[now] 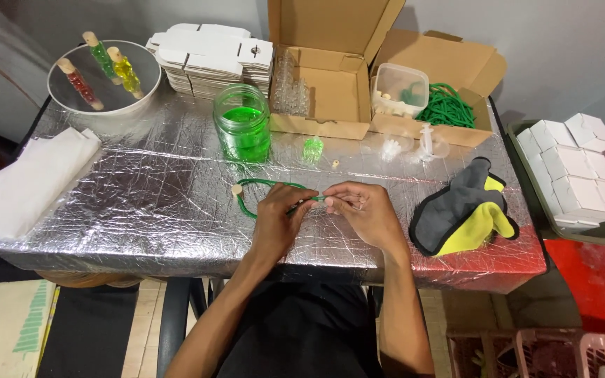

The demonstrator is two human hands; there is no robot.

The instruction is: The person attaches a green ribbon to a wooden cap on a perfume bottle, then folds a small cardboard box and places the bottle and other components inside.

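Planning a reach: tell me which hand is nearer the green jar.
Left. The left hand lies just below the green jar; the right hand sits farther off, below and to its right.

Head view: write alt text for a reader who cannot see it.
Two bare hands, the left hand and right hand, pinch a green cord over a foil-covered table. Behind them stand a jar of green liquid, open cardboard boxes and a bowl of corked vials.

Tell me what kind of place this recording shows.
Probably a small home craft or packing station: a foil-covered table holds a stack of flat white die-cut boxes, a glass jar of green liquid and corked vials of coloured liquid. Both hands work a green cord.
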